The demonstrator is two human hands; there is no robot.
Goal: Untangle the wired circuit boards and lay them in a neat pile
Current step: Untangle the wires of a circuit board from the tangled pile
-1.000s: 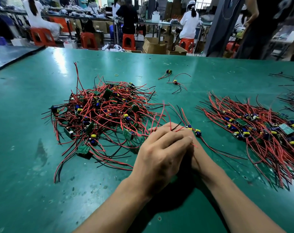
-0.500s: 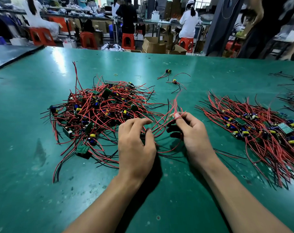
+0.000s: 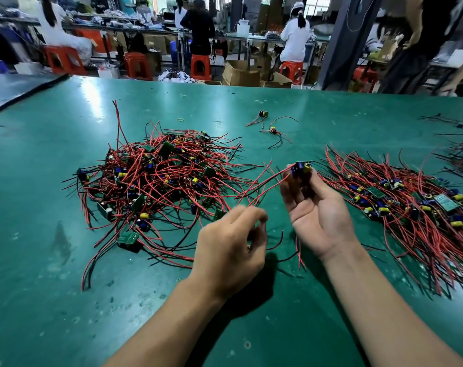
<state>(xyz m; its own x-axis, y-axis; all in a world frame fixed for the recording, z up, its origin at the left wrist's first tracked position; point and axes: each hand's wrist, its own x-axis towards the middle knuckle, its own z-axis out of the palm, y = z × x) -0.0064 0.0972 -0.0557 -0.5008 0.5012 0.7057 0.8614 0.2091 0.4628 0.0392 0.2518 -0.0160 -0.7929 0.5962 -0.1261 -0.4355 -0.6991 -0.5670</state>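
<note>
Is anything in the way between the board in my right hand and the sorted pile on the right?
No object lies between the board in the right hand and the sorted pile. But its red wires run left toward the tangled heap, by the left hand, and may be snagged.

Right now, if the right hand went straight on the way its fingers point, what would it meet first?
Probably the loose wired part lying farther back on the green table. The right hand, holding a circuit board, seems raised, so it might pass above it.
</note>
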